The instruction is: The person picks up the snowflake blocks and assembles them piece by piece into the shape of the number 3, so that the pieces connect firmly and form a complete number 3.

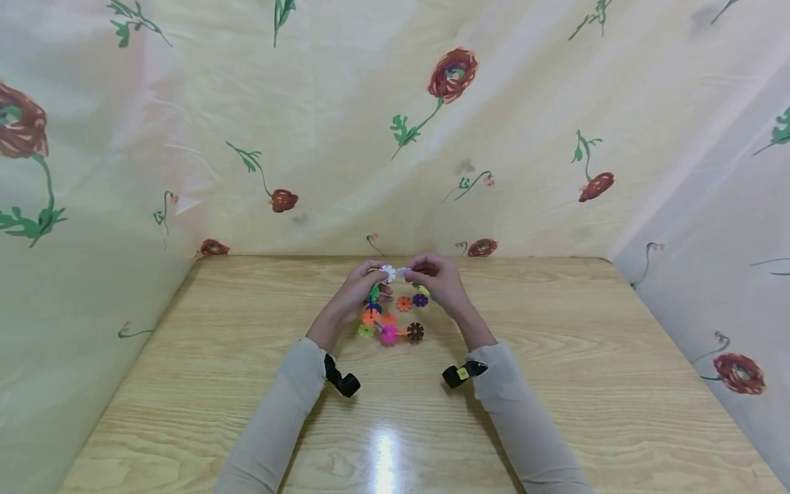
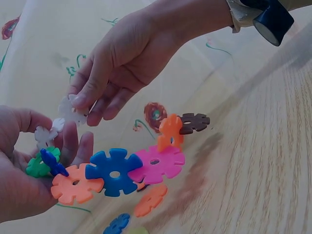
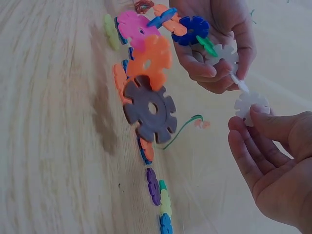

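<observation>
Disc chain point(image 2: 105, 168) held at one end
Its brown disc point(image 3: 146, 122) hangs nearest; beneath the chain, other discs point(image 1: 400, 306) lie on the desk point(image 1: 555, 384); at its far end, the left hand point(image 1: 356, 287) and right hand point(image 1: 444, 285) pinch white discs point(image 3: 243, 103) (uneven pulling could pop those apart).
</observation>
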{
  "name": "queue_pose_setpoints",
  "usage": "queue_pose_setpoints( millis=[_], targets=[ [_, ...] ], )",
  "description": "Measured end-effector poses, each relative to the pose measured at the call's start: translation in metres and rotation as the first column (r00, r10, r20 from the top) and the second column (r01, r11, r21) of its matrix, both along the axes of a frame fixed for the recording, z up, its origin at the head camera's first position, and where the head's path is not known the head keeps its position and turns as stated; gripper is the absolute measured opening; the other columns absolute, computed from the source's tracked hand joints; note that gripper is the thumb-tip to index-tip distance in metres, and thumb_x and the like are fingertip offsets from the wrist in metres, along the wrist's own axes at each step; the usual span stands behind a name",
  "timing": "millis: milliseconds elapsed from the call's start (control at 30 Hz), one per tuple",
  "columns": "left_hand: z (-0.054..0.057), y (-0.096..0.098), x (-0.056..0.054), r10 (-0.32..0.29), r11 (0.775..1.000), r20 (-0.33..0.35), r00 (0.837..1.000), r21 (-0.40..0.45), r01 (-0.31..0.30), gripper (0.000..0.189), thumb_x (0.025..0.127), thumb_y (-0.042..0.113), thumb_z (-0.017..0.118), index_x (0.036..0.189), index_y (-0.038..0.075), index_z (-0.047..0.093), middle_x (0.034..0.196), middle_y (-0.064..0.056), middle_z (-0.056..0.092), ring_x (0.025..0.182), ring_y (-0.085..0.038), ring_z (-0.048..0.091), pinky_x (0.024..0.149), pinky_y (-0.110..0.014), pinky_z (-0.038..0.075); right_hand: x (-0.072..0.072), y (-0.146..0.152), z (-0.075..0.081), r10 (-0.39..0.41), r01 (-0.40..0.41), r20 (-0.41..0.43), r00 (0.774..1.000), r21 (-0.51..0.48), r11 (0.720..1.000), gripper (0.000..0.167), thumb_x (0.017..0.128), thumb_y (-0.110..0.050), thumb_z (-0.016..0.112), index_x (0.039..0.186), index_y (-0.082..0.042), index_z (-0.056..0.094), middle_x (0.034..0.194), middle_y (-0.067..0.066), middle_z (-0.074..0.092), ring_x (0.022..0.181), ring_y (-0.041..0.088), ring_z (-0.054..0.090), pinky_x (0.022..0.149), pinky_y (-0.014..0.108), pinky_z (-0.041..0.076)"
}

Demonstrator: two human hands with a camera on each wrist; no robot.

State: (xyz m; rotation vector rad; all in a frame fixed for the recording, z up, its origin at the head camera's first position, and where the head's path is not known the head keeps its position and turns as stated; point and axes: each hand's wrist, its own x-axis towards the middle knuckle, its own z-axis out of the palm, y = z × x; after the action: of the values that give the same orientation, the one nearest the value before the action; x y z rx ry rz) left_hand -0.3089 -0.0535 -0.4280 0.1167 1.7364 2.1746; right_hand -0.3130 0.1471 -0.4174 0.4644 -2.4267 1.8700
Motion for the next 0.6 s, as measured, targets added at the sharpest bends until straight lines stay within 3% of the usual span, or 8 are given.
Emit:
queue_pose_setpoints(
  millis=[200,333,600],
  targets=[
    [0.0010,0.0014,0.0008,0.001,1.000,-0.001,1.000,0.006,-0.001,0.032,0.106,0.011,0.050,0.135,-0.002,0.045,0.109,-0.010,0.056,0.076,-0.010,0.063,0.076,-0.024,0.062,0.0002,-0.0005,-0.0012,0.006,-0.002,-0.075,0.997,0.050,0.999,0.013,0.093,-0.004,0.074,0.102,0.005,0.073,0.100,0.024,0.072,0.086,0.029,0.070,0.071,0.023,0.059],
    [0.0011,0.0026,0.0009,0.002,1.000,0.006,1.000,0.014,-0.002,0.028,0.106,0.009,0.050,0.131,-0.002,0.046,0.105,-0.010,0.058,0.075,-0.010,0.064,0.075,-0.023,0.062,-0.0004,-0.0010,-0.0024,0.010,-0.001,-0.125,0.992,0.075,0.997,0.013,0.092,-0.005,0.075,0.100,0.004,0.075,0.100,0.022,0.074,0.084,0.015,0.070,0.075,0.023,0.060],
    [0.0009,0.0032,0.0017,-0.018,1.000,-0.026,0.999,-0.009,0.018,0.026,0.105,0.007,0.051,0.129,-0.003,0.047,0.120,-0.019,0.054,0.082,-0.013,0.065,0.096,-0.040,0.060,0.0000,-0.0032,-0.0009,0.010,0.004,-0.186,0.982,0.073,0.997,0.007,0.089,-0.001,0.077,0.094,0.003,0.078,0.095,0.021,0.075,0.081,0.008,0.069,0.075,0.019,0.060]
  ],
)
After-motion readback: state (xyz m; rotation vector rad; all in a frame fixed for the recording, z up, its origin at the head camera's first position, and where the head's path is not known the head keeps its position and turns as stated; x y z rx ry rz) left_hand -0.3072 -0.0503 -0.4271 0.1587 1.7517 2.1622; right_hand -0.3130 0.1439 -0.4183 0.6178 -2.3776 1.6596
